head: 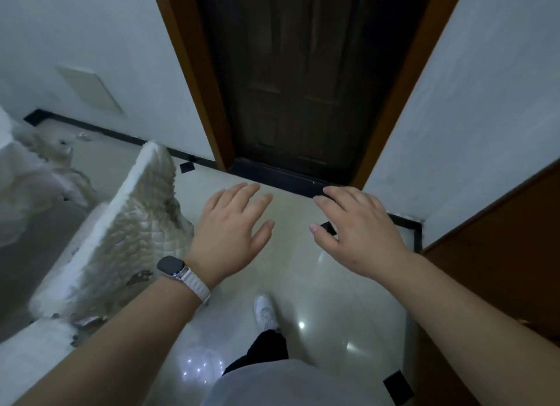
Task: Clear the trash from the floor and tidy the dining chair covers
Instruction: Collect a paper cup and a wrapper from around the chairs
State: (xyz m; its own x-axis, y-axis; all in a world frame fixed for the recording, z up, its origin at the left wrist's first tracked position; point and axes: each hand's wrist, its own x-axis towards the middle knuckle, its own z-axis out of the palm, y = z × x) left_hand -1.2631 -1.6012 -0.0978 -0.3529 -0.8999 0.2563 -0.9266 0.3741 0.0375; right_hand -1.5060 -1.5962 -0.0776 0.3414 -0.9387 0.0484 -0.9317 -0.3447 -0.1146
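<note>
**Inspector:** Over the pale tiled floor (318, 284), in front of a dark wooden door (303, 81), both hands are held out palm-down. Left hand (233, 239) has its fingers spread wide and holds nothing; a watch (171, 266) on a white strap sits at that wrist. Right hand (354, 226) is likewise spread and empty. Neither touches any object.

**Clerk:** And the chair covers?

**Inspector:** One chair cover (127, 232), white, fluffy and quilted, drapes a chair back just beside the left forearm. It looks rumpled at its lower edge, with dark flecks showing near the bottom. A second cover (33, 187) lies further left, bunched and uneven.

**Clerk:** Trash on the floor?

**Inspector:** A small pale scrap (83, 136) lies by the skirting at the far left wall, well apart from the hands. Dark squares (186, 166) on the tiles appear to be a floor pattern, not litter, though I cannot be certain. Bits beneath the near chair are too blurred to identify.

**Clerk:** Progress?

**Inspector:** In my judgement, little can be confirmed as finished. The tiles directly ahead look clean, but the covers appear untidy and the scrap remains. The person, one white shoe (265, 311) forward, is nearer the door than either job.
</note>
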